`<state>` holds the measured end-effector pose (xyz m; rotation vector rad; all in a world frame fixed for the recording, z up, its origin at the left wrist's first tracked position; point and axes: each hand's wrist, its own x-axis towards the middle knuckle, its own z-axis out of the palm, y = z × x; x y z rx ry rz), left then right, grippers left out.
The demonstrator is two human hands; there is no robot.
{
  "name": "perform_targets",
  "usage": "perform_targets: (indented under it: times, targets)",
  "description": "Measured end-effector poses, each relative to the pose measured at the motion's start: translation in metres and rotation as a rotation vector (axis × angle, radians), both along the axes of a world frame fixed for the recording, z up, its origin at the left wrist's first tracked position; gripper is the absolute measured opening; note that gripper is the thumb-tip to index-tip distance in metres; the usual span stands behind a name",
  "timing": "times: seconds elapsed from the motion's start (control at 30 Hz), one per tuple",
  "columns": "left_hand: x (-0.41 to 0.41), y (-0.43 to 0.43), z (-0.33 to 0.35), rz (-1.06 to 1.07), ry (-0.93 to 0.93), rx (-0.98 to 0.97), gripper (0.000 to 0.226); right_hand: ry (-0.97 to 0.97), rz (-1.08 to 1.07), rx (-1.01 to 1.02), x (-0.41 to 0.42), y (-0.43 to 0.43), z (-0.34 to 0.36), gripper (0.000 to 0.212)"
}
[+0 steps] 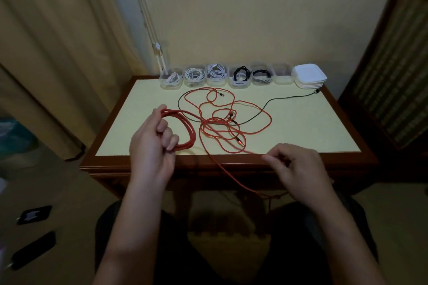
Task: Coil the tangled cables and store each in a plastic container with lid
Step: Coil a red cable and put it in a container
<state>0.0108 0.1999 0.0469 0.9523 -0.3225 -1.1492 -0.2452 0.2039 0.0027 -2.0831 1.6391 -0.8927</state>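
Left hand: grips a red coil, fingers curled round it, at the table's 8 o'clock.
Right hand: pinches the red cable, blurry there, at the 5 o'clock edge.
Red cable: thin, a loopy mess in the middle, crossing a black cable; one strand hangs off the near edge.
Table: pale yellow top, brown wood rim.
Tubs: a row at 12 o'clock; white lids stacked at 1.
Room: curtain at 9, wall behind.
Open room: bare top at 3 o'clock.

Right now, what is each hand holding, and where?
Left hand grips the red cable by its coiled loops; right hand pinches its loose strand at the table edge.
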Motion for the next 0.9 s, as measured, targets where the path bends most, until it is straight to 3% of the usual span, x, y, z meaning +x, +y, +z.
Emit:
perform_targets:
  times: [0.1, 0.2, 0.4, 0.47, 0.53, 0.6, 0.7, 0.8, 0.9]
  targets:
    - [-0.02, 0.001, -0.004, -0.05, -0.39, 0.026, 0.028, 0.131, 0.134, 0.096, 0.019, 0.005, 0.005, 0.019]
    - [-0.038, 0.004, -0.011, -0.233, -0.644, 0.004, 0.032, 0.092, 0.191, 0.09, 0.034, 0.008, 0.008, 0.025]
    - [-0.057, 0.012, -0.022, -0.554, -0.755, 0.031, 0.031, -0.055, 0.093, -0.142, 0.031, 0.003, 0.004, 0.033]
    - [-0.059, 0.013, -0.022, -0.641, -0.602, 0.026, 0.031, -0.198, 0.026, -0.172, 0.032, 0.004, 0.006, 0.029]
    - [-0.063, 0.013, -0.018, -0.716, -0.3, -0.013, 0.035, -0.395, -0.09, -0.135, 0.037, 0.006, 0.011, 0.024]
    - [-0.066, 0.013, -0.014, -0.77, -0.082, -0.048, 0.039, -0.518, -0.178, -0.043, 0.042, 0.008, 0.017, 0.032]
    - [-0.071, 0.014, -0.011, -0.784, 0.096, -0.088, 0.044, -0.697, -0.095, 0.173, 0.046, 0.011, 0.021, 0.05]
    - [-0.077, 0.013, -0.012, -0.741, 0.151, -0.102, 0.045, -0.808, -0.051, 0.221, 0.051, 0.014, 0.023, 0.051]
    - [-0.084, 0.014, -0.012, -0.632, -0.076, -0.103, 0.037, -0.823, -0.056, 0.171, 0.054, 0.014, 0.021, 0.042]
